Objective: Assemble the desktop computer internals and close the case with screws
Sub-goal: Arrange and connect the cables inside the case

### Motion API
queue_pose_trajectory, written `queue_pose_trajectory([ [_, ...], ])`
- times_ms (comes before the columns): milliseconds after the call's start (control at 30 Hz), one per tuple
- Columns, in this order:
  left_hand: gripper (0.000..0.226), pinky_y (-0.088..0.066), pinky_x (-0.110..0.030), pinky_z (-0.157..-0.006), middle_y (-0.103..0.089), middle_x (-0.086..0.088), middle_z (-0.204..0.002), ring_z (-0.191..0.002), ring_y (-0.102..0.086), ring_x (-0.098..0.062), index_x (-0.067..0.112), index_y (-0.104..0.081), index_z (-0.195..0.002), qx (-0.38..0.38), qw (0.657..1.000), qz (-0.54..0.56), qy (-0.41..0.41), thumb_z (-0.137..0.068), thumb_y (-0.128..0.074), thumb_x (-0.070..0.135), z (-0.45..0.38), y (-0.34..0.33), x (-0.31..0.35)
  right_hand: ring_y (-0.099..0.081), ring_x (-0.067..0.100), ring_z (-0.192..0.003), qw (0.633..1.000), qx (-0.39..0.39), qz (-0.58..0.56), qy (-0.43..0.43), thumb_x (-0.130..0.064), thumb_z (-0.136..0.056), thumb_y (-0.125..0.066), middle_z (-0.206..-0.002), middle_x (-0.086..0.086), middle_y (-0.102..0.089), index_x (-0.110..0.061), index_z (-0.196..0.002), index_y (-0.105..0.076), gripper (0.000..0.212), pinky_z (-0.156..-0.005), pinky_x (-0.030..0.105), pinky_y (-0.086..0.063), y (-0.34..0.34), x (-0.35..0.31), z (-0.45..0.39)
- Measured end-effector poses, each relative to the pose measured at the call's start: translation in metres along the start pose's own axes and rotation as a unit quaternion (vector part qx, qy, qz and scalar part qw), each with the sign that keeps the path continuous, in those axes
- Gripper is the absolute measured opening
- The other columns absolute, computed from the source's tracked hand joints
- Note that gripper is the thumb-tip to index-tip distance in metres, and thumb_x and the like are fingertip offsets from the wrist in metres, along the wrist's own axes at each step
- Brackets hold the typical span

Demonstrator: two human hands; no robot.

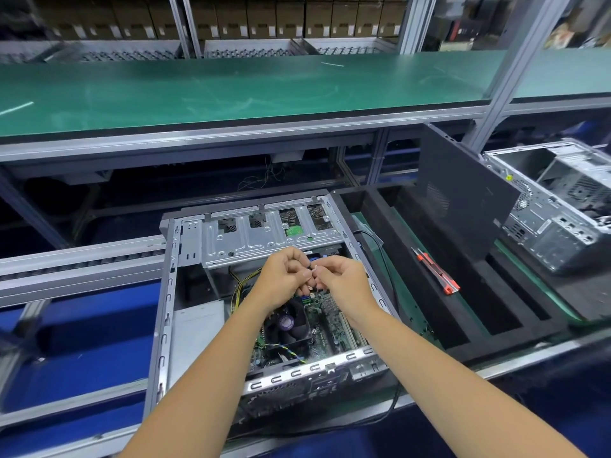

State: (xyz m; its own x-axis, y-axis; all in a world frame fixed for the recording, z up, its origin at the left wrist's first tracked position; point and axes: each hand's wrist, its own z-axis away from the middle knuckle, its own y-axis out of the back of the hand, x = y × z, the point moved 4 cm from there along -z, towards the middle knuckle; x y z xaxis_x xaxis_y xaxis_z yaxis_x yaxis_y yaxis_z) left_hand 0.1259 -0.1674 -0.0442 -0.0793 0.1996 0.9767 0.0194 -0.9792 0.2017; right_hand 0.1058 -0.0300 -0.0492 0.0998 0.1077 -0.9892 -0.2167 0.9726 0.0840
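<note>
Open computer case [264, 292] lying on the near conveyor bench, left hand [284, 279] and right hand [340, 279] meeting above the motherboard [330, 322], fingers curled, pinching something too small to tell; red cutter [436, 272] on black foam [496, 309] beside; green shelf [231, 90] beyond, boxed racks [231, 18] behind

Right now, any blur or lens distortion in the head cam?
Head view: strong wide-angle bowing along the green shelf edge; far boxes and left corners smeared; open case sharp; left hand and right hand clear, but whatever small item they pinch is unresolvable.
</note>
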Motion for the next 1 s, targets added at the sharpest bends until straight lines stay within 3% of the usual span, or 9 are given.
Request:
queue_pose_trajectory([
  [267,0.010,-0.044,-0.020,-0.050,-0.065,-0.009,-0.066,-0.052,-0.058,-0.015,0.003,-0.054,-0.091,-0.006,1.000,0.005,0.005,-0.089,-0.056,-0.007,0.0008,0.0013,0.0032,-0.065,0.013,-0.068,0.999,-0.002,0.036,0.005,0.002,-0.090,-0.066,-0.082,0.016,-0.072,-0.001,-0.094,-0.072,0.008,-0.065,0.021,-0.052,0.0019,0.0008,-0.0002],
  [433,0.014,-0.043,-0.019,-0.048,-0.064,-0.007,-0.061,-0.048,-0.054,-0.014,0.006,-0.055,-0.085,-0.009,1.000,0.009,0.012,-0.086,-0.056,-0.008,0.0010,0.0015,0.0031,-0.063,0.007,-0.066,0.996,-0.001,0.089,0.028,-0.002,-0.090,-0.067,-0.082,0.007,-0.072,-0.007,-0.094,-0.074,0.009,-0.065,0.021,-0.052,0.0021,-0.0017,0.0006],
  [567,0.015,-0.045,-0.024,-0.052,-0.062,-0.007,-0.059,-0.050,-0.052,-0.017,0.007,-0.055,-0.084,-0.010,1.000,0.008,0.016,-0.083,-0.055,-0.008,0.0002,0.0016,0.0020,-0.067,0.013,-0.080,0.984,0.002,0.164,0.071,-0.005,-0.091,-0.067,-0.088,0.005,-0.073,-0.006,-0.098,-0.074,0.009,-0.075,0.022,-0.055,0.0009,-0.0039,0.0015],
  [733,0.017,-0.043,-0.030,-0.055,-0.061,-0.008,-0.058,-0.056,-0.051,-0.021,0.009,-0.052,-0.082,-0.016,1.000,0.007,0.022,-0.082,-0.056,-0.008,0.0001,0.0014,-0.0017,-0.062,0.005,-0.073,0.970,-0.002,0.220,0.107,-0.006,-0.090,-0.067,-0.083,0.001,-0.070,-0.008,-0.094,-0.073,0.007,-0.066,0.009,-0.048,-0.0019,-0.0053,0.0045],
  [1000,0.021,-0.045,-0.024,-0.054,-0.063,-0.009,-0.063,-0.052,-0.055,-0.017,0.008,-0.050,-0.081,-0.043,0.999,-0.014,0.017,-0.089,-0.053,-0.012,-0.0012,0.0009,-0.0042,-0.062,0.008,-0.073,0.968,-0.009,0.228,0.107,-0.007,-0.090,-0.068,-0.079,-0.002,-0.069,-0.013,-0.087,-0.073,0.008,-0.067,0.013,-0.050,-0.0018,-0.0037,0.0035],
])
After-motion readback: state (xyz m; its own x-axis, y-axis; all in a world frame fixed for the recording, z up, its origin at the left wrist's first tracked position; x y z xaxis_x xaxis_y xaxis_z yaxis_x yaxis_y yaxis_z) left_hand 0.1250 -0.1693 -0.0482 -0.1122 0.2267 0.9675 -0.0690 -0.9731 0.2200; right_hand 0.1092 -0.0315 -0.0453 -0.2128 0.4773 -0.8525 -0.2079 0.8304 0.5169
